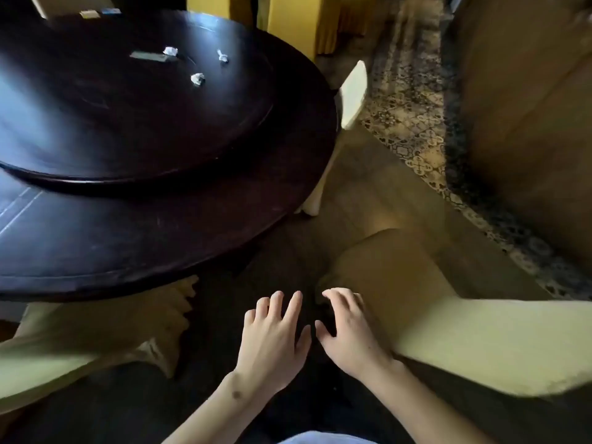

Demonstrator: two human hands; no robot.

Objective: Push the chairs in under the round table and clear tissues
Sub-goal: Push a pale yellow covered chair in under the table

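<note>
A dark round table (144, 245) fills the upper left, with a raised round turntable (134, 123) on top. Three crumpled white tissues lie on the turntable: one (170, 51) by a flat grey card (149, 56), one (222, 56) to the right, one (198, 79) nearer me. A cream-covered chair (432, 315) stands to my right, pulled out from the table. My right hand (349, 331) hovers with fingers spread at that chair's left edge; whether it touches is unclear. My left hand (274, 334) is beside it, fingers spread, holding nothing. Another cream-covered chair (80, 341) sits at lower left, partly under the table.
A third cream chair (352, 91) stands at the table's far right side. Yellow-covered furniture (298, 20) is at the back. A patterned carpet strip (413, 116) runs along a brown wall or panel (528, 123) on the right. Small items (89, 13) lie at the table's far edge.
</note>
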